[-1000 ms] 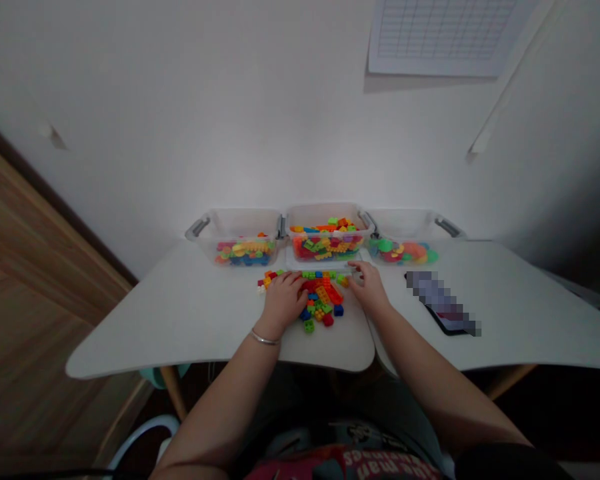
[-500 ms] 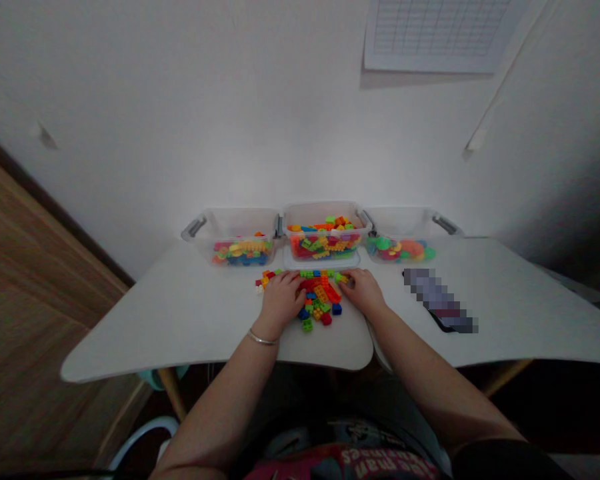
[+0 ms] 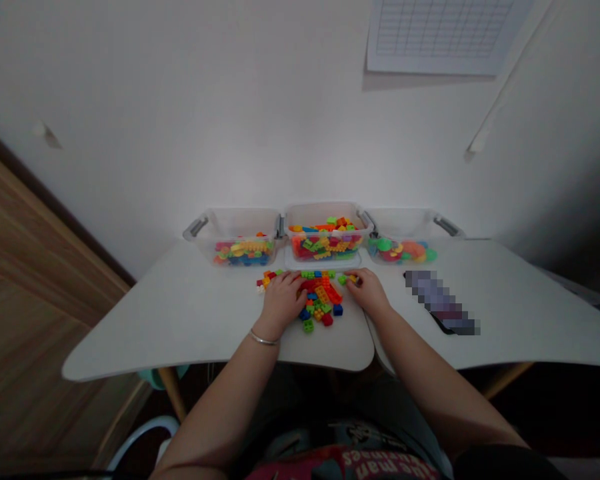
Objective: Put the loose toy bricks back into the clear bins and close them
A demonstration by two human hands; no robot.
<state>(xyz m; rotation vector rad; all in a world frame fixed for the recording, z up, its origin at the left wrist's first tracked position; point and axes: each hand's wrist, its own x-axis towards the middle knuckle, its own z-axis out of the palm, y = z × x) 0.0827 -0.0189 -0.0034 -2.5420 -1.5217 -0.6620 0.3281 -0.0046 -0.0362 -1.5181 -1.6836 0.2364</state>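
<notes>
A row of green, blue and orange building bricks (image 3: 318, 275) lies across the pile at the table's middle. My left hand (image 3: 283, 298) is curled round the row's left end, its fingers hiding what lies under them. My right hand (image 3: 373, 295) pinches a small yellow brick (image 3: 353, 278) just right of the row. Beside that brick, at the fingertips, is a green brick (image 3: 342, 280); whether the two are joined I cannot tell. Loose bricks lie between my hands, among them an orange brick (image 3: 322, 294), a blue brick (image 3: 338, 310) and a red brick (image 3: 327, 320).
Three clear bins stand along the wall: a left bin (image 3: 205, 233), a middle bin (image 3: 330, 233) and a right bin (image 3: 430, 235), all holding coloured pieces. A phone (image 3: 437, 300) lies to the right. Several bricks (image 3: 269, 277) sit beyond my left hand.
My right hand has shifted slightly right, away from the row's end, and a gap now shows between the row and the green brick. My left hand stays in place.
</notes>
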